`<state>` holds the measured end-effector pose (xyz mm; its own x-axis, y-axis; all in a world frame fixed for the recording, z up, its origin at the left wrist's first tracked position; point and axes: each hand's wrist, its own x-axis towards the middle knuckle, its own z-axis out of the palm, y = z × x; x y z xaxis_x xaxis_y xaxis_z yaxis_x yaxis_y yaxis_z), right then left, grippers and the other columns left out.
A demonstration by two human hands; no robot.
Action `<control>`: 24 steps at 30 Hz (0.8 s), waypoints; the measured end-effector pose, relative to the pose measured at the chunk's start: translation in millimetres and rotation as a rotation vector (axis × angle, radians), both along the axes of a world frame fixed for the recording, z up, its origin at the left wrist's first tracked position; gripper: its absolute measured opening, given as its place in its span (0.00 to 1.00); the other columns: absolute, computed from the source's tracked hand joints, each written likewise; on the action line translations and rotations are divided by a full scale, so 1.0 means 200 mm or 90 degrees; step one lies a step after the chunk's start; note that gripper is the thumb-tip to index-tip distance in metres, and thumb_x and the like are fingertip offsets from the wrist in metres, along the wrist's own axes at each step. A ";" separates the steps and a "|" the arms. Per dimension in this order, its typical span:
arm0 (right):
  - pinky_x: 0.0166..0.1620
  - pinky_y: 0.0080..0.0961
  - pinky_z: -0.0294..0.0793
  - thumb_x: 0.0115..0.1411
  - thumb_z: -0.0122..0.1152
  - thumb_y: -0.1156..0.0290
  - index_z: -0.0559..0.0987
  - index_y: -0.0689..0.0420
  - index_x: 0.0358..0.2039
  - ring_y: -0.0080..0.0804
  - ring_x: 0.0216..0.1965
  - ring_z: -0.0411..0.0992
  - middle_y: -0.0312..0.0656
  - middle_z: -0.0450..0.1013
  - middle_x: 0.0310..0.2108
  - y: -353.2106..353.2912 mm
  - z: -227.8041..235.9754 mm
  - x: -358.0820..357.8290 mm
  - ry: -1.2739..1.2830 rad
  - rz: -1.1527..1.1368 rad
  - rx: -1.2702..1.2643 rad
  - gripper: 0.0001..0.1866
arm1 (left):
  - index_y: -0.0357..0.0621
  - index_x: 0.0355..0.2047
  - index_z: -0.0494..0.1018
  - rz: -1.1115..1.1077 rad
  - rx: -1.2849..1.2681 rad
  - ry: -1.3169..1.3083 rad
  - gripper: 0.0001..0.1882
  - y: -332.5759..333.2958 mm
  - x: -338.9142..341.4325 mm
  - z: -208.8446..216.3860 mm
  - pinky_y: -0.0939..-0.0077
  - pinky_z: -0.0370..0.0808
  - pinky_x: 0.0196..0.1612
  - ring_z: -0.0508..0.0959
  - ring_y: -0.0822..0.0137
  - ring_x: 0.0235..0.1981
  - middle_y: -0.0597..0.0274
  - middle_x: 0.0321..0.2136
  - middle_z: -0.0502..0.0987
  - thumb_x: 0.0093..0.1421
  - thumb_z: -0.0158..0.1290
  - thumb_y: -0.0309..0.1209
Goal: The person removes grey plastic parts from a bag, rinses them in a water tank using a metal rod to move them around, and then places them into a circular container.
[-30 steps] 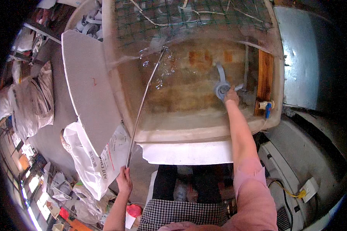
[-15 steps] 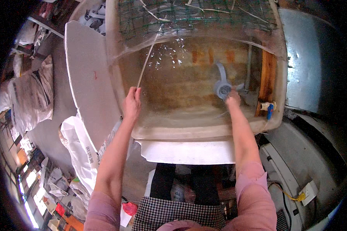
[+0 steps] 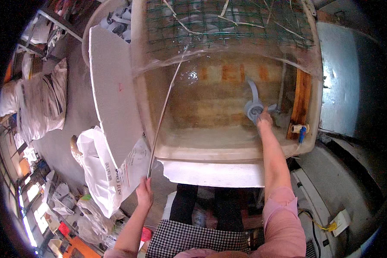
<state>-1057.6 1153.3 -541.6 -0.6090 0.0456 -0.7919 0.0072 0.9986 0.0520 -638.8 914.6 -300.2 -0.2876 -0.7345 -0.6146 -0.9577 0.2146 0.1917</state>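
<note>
My left hand (image 3: 145, 194) is closed around the lower end of a long thin rod (image 3: 162, 109). The rod slants up over the tank's left side, its far tip near the water's surface. Inside the large cream-coloured water tank (image 3: 202, 155), my right hand (image 3: 265, 119) grips a grey part with a round hub and curved arms (image 3: 253, 106). One arm of this part curves away toward the far side. My right fingers are partly hidden against it, and its exact kind cannot be made out.
Green wire mesh (image 3: 228, 26) with pale sticks covers the tank's far end. A wooden strip (image 3: 300, 103) and a blue-handled valve (image 3: 302, 133) are at its right. A white foam board (image 3: 116, 90) stands left, beside a bin of grey parts (image 3: 120, 21). A white sack (image 3: 96, 167) hangs lower left.
My left hand has drawn back toward me, and the rod now reaches past the tank's near edge. The right hand stays on the grey part at nearly the same spot. The view has shifted slightly.
</note>
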 end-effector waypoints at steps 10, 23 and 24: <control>0.46 0.39 0.69 0.59 0.42 0.67 0.47 0.51 0.61 0.50 0.44 0.69 0.55 0.68 0.44 0.03 -0.08 -0.02 -0.002 0.110 0.012 0.30 | 0.40 0.37 0.65 -0.053 -0.106 0.143 0.12 -0.09 -0.40 -0.37 0.61 0.68 0.27 0.73 0.46 0.24 0.45 0.22 0.71 0.62 0.40 0.36; 0.43 0.39 0.70 0.56 0.49 0.61 0.50 0.48 0.60 0.47 0.43 0.70 0.53 0.69 0.43 -0.01 -0.13 -0.01 0.019 0.141 -0.046 0.32 | 0.41 0.34 0.64 0.041 -0.041 0.143 0.09 -0.03 -0.50 -0.38 0.55 0.66 0.26 0.72 0.40 0.27 0.42 0.24 0.72 0.63 0.40 0.34; 0.44 0.41 0.69 0.56 0.46 0.65 0.51 0.50 0.59 0.50 0.43 0.69 0.55 0.69 0.43 -0.01 -0.12 -0.02 0.008 0.142 -0.052 0.30 | 0.41 0.34 0.64 0.078 -0.033 0.067 0.09 -0.03 -0.50 -0.38 0.55 0.66 0.26 0.72 0.40 0.27 0.43 0.24 0.72 0.63 0.39 0.34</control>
<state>-1060.6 1150.6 -564.7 -0.6064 -0.1547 -0.7799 -0.2133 0.9766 -0.0279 -738.6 909.3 -376.3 -0.2553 -0.7976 -0.5466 -0.9525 0.1103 0.2839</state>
